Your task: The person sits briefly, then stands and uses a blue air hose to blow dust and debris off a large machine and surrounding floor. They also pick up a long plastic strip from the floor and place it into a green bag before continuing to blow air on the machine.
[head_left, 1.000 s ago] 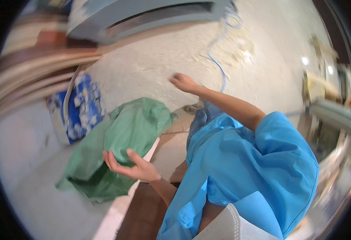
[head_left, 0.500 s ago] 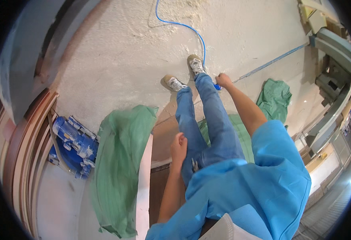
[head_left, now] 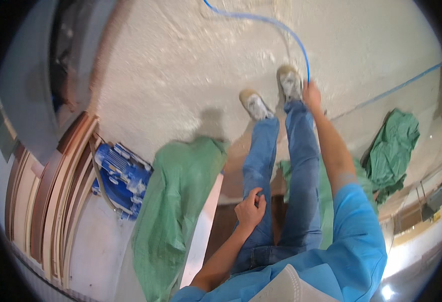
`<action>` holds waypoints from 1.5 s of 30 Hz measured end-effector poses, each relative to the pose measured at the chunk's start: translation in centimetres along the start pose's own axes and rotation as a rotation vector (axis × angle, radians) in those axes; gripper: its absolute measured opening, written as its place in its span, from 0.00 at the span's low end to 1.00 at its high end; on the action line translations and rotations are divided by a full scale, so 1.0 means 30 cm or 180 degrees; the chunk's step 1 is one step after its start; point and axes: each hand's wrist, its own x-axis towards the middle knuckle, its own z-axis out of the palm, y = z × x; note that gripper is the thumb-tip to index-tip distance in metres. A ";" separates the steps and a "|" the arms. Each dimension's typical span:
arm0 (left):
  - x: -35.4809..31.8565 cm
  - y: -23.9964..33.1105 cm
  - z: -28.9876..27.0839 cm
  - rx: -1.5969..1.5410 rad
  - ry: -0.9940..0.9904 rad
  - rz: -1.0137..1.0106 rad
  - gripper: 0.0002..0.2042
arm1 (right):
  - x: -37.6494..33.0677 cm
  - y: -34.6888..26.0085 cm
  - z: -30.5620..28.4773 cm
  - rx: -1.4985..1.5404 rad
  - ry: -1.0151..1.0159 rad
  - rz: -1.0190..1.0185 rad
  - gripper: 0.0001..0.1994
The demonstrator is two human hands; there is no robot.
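Observation:
My right hand point(head_left: 311, 96) reaches forward beside my right shoe, its fingers closed around the end of a thin blue hose point(head_left: 285, 27). The hose runs from that hand up across the floor and out at the top of the view. Whatever fitting may be at its end is hidden by the hand. In front of my left thigh hovers my left hand point(head_left: 251, 209), its fingers curled in, with nothing visible in them.
A green sack point(head_left: 173, 201) drapes over a pale board at left, beside a dusty blue motor point(head_left: 123, 173). Long boards point(head_left: 62, 201) lean farther left. Another green sack point(head_left: 394, 146) lies at right. Pale dust and shavings cover parts of the floor point(head_left: 180, 70).
The view has shifted, so floor and sacks sit differently. My right hand has moved forward beside the shoe with the hose. My left hand stays near the thigh, fingers still curled.

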 end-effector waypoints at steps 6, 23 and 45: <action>0.131 0.439 -0.275 -0.0318 0.0464 0.2305 0.27 | -0.681 -0.241 -0.630 -0.1386 -0.1072 -0.1032 0.12; -0.263 1.195 -1.034 -0.0308 -0.0520 0.2129 0.16 | -0.943 -0.825 -1.621 0.5346 -0.4491 -0.0784 0.39; 0.287 1.079 -1.764 -0.1826 0.1264 0.3039 0.15 | -0.615 -2.474 -2.256 0.2762 -0.1129 -0.2159 0.29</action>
